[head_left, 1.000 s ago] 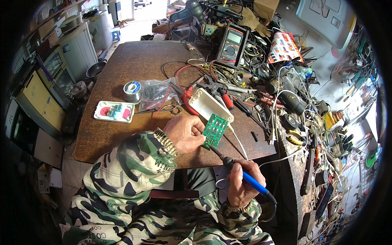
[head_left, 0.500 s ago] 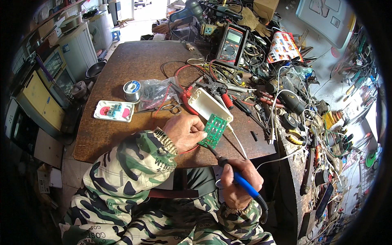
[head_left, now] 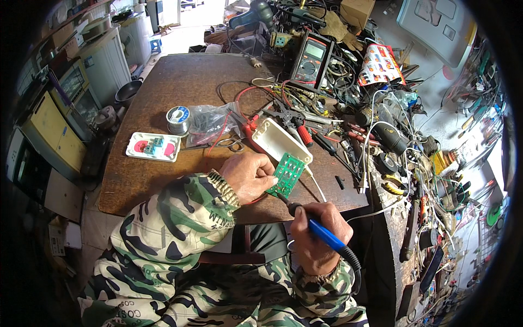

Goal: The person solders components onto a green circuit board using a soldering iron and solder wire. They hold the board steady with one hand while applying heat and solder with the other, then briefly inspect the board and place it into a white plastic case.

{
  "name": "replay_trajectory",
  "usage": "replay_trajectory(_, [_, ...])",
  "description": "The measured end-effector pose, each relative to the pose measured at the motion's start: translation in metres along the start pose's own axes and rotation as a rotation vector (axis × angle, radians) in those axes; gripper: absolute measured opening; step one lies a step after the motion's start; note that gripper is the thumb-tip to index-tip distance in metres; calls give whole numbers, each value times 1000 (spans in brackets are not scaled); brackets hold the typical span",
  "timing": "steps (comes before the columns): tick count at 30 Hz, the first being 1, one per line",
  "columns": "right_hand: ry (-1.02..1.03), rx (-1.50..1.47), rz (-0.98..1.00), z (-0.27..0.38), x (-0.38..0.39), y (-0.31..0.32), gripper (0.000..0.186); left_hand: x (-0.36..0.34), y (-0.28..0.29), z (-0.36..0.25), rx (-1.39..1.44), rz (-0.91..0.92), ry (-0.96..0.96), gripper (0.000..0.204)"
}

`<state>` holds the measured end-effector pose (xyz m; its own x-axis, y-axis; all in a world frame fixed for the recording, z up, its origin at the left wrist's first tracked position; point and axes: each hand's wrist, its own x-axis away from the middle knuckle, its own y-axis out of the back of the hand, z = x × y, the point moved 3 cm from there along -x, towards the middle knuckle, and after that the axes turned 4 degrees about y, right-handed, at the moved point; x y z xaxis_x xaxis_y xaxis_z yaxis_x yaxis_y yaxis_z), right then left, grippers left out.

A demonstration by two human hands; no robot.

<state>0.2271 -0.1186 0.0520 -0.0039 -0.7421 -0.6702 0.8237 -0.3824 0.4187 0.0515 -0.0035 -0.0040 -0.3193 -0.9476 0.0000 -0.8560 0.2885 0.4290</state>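
Note:
My left hand (head_left: 249, 175) pinches a small green circuit board (head_left: 288, 173) and holds it tilted above the front edge of the brown wooden table (head_left: 180, 87). A blue-handled soldering iron (head_left: 321, 231) is gripped in my right hand (head_left: 316, 234), its dark tip reaching up to the lower edge of the board. Just behind the board lies a white plastic case (head_left: 279, 140). Red wire runs under my left hand.
A solder spool (head_left: 178, 119), a clear plastic bag (head_left: 210, 122), scissors (head_left: 229, 144) and a white-and-pink tray (head_left: 153, 147) lie on the table's left half. A multimeter (head_left: 311, 59), pliers, screwdrivers and tangled cables crowd the right side and bench.
My right hand has risen with the soldering iron, bringing its tip closer to the green board. My left hand keeps the board in nearly the same place.

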Motion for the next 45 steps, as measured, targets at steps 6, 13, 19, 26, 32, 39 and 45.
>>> replay_trajectory(6, [24,26,-8,-1,1,1,18,-1,-1,0,-10,-15,3,14])
replay_trajectory(13, [-48,40,-42,4,3,3,14,1,-1,0,17,-20,14,16])
replay_trajectory(19, [6,73,-149,6,8,9,13,-1,-2,4,-18,-15,-4,17])
replay_trajectory(26, [-54,80,-136,0,12,6,12,0,0,-1,-47,-15,0,19])
replay_trajectory(32, [-20,58,-133,-1,11,4,11,1,1,-3,-46,-14,8,19])
replay_trajectory(39, [-4,53,-128,-4,13,2,12,0,0,0,-38,-20,11,19])
replay_trajectory(45, [23,49,-73,-3,11,3,14,1,1,-3,-42,-15,6,18])
